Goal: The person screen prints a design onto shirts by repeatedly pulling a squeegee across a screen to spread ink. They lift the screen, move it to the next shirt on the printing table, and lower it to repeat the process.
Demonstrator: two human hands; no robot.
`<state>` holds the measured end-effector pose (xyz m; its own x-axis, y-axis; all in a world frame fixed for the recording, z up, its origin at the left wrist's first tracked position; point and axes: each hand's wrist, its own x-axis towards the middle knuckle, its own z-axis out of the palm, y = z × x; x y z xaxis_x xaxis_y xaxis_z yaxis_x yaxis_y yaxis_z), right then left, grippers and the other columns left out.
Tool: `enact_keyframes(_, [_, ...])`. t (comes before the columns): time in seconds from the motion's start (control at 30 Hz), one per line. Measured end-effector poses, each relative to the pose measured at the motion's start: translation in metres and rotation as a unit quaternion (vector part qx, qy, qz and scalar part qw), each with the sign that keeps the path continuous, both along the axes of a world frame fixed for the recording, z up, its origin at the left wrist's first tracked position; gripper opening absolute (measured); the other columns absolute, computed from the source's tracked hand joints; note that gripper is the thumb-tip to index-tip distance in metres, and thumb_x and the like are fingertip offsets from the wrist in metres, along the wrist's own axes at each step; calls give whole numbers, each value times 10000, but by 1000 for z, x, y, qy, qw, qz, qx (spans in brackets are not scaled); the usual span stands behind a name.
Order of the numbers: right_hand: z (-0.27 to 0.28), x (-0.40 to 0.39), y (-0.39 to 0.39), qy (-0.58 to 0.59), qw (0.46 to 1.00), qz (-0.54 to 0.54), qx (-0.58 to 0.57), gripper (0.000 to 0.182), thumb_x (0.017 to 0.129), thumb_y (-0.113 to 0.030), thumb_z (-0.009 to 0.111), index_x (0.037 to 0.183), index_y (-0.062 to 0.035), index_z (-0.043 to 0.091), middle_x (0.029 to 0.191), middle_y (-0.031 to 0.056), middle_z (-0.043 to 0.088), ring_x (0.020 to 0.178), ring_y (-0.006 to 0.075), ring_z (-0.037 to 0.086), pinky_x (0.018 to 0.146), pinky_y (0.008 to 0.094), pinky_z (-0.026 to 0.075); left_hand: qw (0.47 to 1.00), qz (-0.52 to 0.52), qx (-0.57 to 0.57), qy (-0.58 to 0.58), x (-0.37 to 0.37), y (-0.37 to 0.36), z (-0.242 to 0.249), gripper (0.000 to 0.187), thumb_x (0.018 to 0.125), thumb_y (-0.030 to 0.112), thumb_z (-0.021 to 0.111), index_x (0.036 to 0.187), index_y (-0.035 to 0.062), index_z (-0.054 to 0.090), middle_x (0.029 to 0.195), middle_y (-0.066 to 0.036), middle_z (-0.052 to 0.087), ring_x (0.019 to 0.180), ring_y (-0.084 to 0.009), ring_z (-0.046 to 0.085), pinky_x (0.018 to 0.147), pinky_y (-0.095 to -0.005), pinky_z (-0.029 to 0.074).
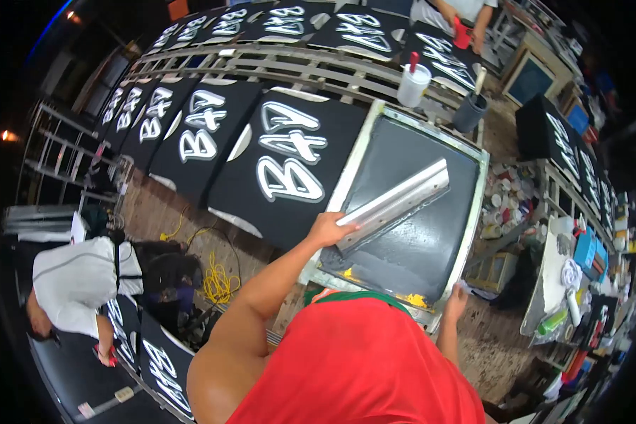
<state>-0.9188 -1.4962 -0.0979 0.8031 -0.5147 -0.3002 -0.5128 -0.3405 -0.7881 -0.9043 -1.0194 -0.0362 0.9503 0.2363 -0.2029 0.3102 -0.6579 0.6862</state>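
Observation:
A printing screen in a pale frame [479,212] lies in front of me, its mesh coated dark grey, with yellow smears near the front edge. My left hand [331,230] is closed around the lower left end of a long metal squeegee [396,198], which lies diagonally over the mesh. At the frame's lower right side is my right hand [457,297], close to the rim; its fingers are small and partly hidden. Left of the frame, a black shirt panel [339,138] carries white and grey lettering.
More lettered black panels [203,127] line the racks. A white tub [413,85] and a dark tub [469,113] stand behind the screen. One person [78,283] bends at the left; another's hand [479,39] is at the top. Yellow cord [220,279] lies on the floor.

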Motion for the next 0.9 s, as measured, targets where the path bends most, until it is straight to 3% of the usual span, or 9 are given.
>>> enact_keyframes(0.1, [83,62,25,-132,939,206,-244,720,832,-178,802,1443,17,475,1449,214,535,1367,387,476,1170,440,343,992,-100,74,3,20,1,69,554,804,575,756,913,32,744,826,-206,715,917,-405,697,1076,-572,420])
enact_keyframes(0.13, [102,91,27,-224,866,312,-322,794,763,-149,844,1448,-4,469,1481,207,494,1410,402,413,1181,464,323,987,-137,81,-25,31,2,74,435,838,507,755,878,74,739,754,-158,700,909,-361,695,1158,-651,287])
enact_keyframes(0.23, [188,156,78,-214,791,427,-381,946,644,-100,887,1477,-47,442,1529,189,440,1443,419,360,1178,491,317,951,-237,154,-126,68,7,91,315,812,408,803,923,117,758,708,-92,685,862,-301,688,1190,-648,242])
enact_keyframes(0.33, [175,217,82,-208,715,554,-372,626,715,-89,753,1323,-81,608,1338,165,623,1284,378,547,1093,502,416,918,-295,142,-222,116,10,97,287,778,337,833,954,125,751,776,-55,707,845,-275,682,1183,-610,294])
enact_keyframes(0.43, [153,273,79,-6,766,568,-301,394,731,-92,701,1125,-92,703,1070,185,715,1030,396,669,905,502,528,914,-306,199,-176,180,14,89,341,803,250,804,1103,127,699,863,-73,728,903,-297,697,1173,-543,345])
enact_keyframes(0.53, [139,309,90,-140,781,510,-332,239,760,-115,680,993,-90,723,908,213,709,876,434,681,768,511,552,902,-312,297,-9,257,12,91,386,817,91,706,1199,104,653,932,-174,744,964,-346,714,1077,-493,449])
enact_keyframes(0.6, [138,333,99,-131,783,501,-345,232,763,-114,683,990,-87,718,913,211,710,884,433,680,781,512,550,877,-334,343,40,300,9,101,441,770,61,672,1209,93,675,977,-196,743,976,-365,719,883,-468,572])
enact_keyframes(0.67, [133,356,102,-122,785,491,-358,226,765,-114,686,987,-83,713,917,210,711,892,432,680,793,513,548,856,-350,379,7,335,16,79,449,774,83,672,1223,99,683,1017,-203,738,984,-364,720,852,-472,584])
enact_keyframes(0.9, [116,403,112,-120,785,472,-382,241,783,-126,704,1014,-56,713,972,240,708,959,425,679,854,507,544,846,-326,421,34,385,14,52,343,804,103,661,1146,95,690,1142,-134,733,1095,-316,700,909,-481,559])
